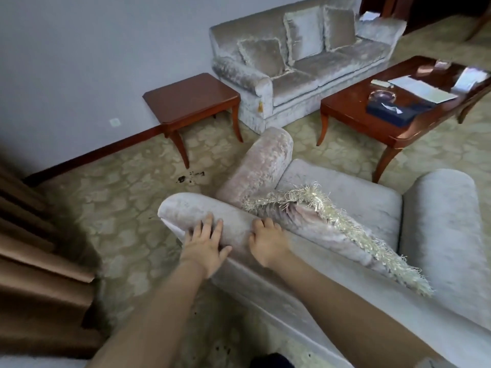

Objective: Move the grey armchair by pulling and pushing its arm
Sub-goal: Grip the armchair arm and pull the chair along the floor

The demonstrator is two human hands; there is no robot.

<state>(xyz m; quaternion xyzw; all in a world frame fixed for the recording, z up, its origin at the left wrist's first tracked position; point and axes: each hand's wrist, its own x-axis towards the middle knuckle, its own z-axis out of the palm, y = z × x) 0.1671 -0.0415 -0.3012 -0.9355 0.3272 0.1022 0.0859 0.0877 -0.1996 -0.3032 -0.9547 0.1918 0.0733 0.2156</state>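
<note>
— Item one: grey armchair (pixel 342 200). Where?
— Lower centre to right of frame, on the carpet (pixel 127 205); fringed cushion (pixel 318 221) on its seat.
— Your left hand (pixel 204 244)?
— Grip open: fingers flat on the chair's padded roll (pixel 183 209).
— Your right hand (pixel 267 244)?
— Just beside the left. Grip closed: fingers curled over the same roll.

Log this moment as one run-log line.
stage: hands placed | left hand: flat on top of grey armchair back | right hand: curled over it | fringed cushion: leans against backrest
</note>
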